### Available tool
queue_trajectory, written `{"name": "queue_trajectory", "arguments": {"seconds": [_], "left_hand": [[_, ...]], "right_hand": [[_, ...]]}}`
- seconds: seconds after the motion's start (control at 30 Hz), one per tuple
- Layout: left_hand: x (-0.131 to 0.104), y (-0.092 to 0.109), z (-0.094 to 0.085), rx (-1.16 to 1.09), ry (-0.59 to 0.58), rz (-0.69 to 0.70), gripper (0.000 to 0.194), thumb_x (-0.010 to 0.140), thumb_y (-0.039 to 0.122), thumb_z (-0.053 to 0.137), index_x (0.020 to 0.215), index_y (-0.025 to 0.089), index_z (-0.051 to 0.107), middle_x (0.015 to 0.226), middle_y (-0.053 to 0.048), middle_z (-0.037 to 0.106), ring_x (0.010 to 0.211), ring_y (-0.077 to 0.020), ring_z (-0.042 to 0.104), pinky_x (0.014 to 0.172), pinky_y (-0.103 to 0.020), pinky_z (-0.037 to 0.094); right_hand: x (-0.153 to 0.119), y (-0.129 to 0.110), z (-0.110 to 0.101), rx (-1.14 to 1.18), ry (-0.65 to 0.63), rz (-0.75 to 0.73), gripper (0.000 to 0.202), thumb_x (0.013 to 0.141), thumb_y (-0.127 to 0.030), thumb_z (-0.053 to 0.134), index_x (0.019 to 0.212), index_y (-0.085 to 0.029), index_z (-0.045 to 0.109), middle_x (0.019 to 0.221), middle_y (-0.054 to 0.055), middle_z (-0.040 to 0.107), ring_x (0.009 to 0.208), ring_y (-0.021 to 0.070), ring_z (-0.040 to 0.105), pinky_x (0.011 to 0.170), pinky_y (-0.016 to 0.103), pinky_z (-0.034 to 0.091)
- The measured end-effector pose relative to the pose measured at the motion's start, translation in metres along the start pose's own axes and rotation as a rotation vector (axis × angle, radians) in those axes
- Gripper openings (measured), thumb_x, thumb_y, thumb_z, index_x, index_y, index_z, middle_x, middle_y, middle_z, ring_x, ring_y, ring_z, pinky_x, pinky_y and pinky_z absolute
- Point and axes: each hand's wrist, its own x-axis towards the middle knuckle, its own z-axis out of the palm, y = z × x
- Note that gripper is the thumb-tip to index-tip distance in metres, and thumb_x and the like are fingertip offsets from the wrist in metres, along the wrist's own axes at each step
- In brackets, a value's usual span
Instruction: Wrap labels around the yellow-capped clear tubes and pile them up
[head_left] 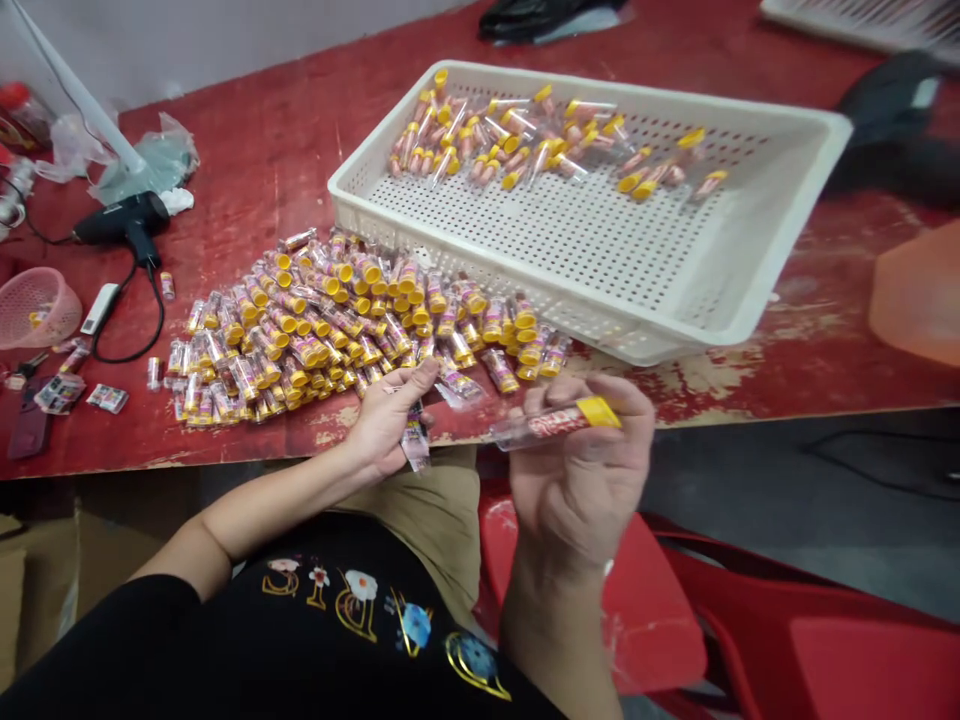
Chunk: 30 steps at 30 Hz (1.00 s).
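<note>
My right hand (581,470) is raised in front of the table edge, its fingers closed on a clear tube (559,422) with a yellow cap and reddish-white contents. The tube lies nearly level, cap to the right. My left hand (390,420) is at the table edge, thumb and fingers pressed on a small printed clear wrapper (415,443) that hangs below them. Just beyond it spreads a large heap of yellow-capped tubes with pink-purple labels (300,340). Behind, a white perforated tray (592,310) holds several unlabelled yellow-capped tubes (517,140) along its far side.
On the red table (255,140) at the left are a black heat gun (127,222) with its cable, a pink basket (39,308) and small packets (107,398). A red chair (652,610) stands at the lower right. Another rack (870,25) is at the top right.
</note>
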Motion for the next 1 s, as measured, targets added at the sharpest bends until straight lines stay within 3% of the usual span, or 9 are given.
{"name": "queue_trajectory", "arguments": {"seconds": [0.13,0.27,0.43,0.63,0.8,0.9,1.0], "left_hand": [[-0.005,-0.007,-0.003,0.047,-0.086,-0.04,0.054,0.062,0.052,0.095,0.078,0.014,0.061,0.073,0.003,0.061,0.048,-0.0013,0.049,0.042,-0.016,0.034],[-0.005,-0.011,-0.009,0.048,-0.109,-0.019,0.056,0.056,0.051,0.097,0.078,0.014,0.062,0.071,0.004,0.062,0.046,-0.0023,0.05,0.04,-0.016,0.032],[-0.003,-0.014,-0.01,0.062,-0.101,0.015,0.052,0.061,0.051,0.096,0.077,0.014,0.063,0.071,0.004,0.062,0.047,-0.0021,0.051,0.042,-0.016,0.036],[-0.004,-0.014,-0.008,0.086,-0.051,0.0,0.057,0.056,0.054,0.097,0.076,0.016,0.059,0.064,0.007,0.054,0.046,-0.0037,0.053,0.04,-0.016,0.033],[-0.002,-0.017,-0.008,0.086,-0.072,0.006,0.061,0.054,0.059,0.095,0.074,0.015,0.059,0.072,0.004,0.061,0.049,-0.0029,0.053,0.044,-0.016,0.039],[-0.001,-0.019,-0.009,0.082,-0.064,0.02,0.059,0.056,0.059,0.095,0.076,0.015,0.061,0.073,0.004,0.061,0.054,-0.0039,0.054,0.047,-0.017,0.044],[0.0,-0.018,-0.009,0.078,-0.057,-0.017,0.06,0.056,0.061,0.094,0.077,0.015,0.061,0.074,0.003,0.062,0.054,-0.0045,0.053,0.049,-0.018,0.048]], "right_hand": [[-0.009,0.012,0.007,-0.025,0.157,-0.141,0.03,0.079,-0.039,0.087,0.102,-0.026,0.074,0.097,0.0,0.066,0.088,0.0105,0.063,0.083,0.024,0.053],[-0.017,0.013,0.003,-0.041,0.26,-0.193,0.031,0.077,-0.036,0.089,0.101,-0.025,0.074,0.096,-0.001,0.07,0.078,0.0096,0.064,0.068,0.022,0.053],[-0.022,0.007,-0.004,-0.034,0.241,-0.132,0.032,0.075,-0.036,0.09,0.1,-0.026,0.074,0.095,-0.002,0.072,0.073,0.0084,0.065,0.065,0.02,0.055],[-0.025,0.009,-0.011,0.014,0.227,-0.06,0.035,0.074,-0.042,0.091,0.101,-0.027,0.073,0.096,-0.003,0.071,0.076,0.0072,0.066,0.06,0.017,0.054],[-0.029,0.024,-0.012,-0.2,0.229,-0.274,0.034,0.077,-0.04,0.088,0.101,-0.024,0.07,0.095,0.0,0.072,0.062,0.0092,0.061,0.047,0.021,0.05],[-0.036,0.028,-0.016,-0.338,0.246,-0.404,0.032,0.077,-0.032,0.088,0.101,-0.023,0.069,0.098,0.002,0.071,0.073,0.0141,0.066,0.05,0.026,0.056],[-0.042,0.026,-0.022,-0.385,0.205,-0.428,0.032,0.076,-0.024,0.088,0.102,-0.023,0.069,0.098,0.003,0.071,0.083,0.0179,0.069,0.055,0.031,0.062]]}}
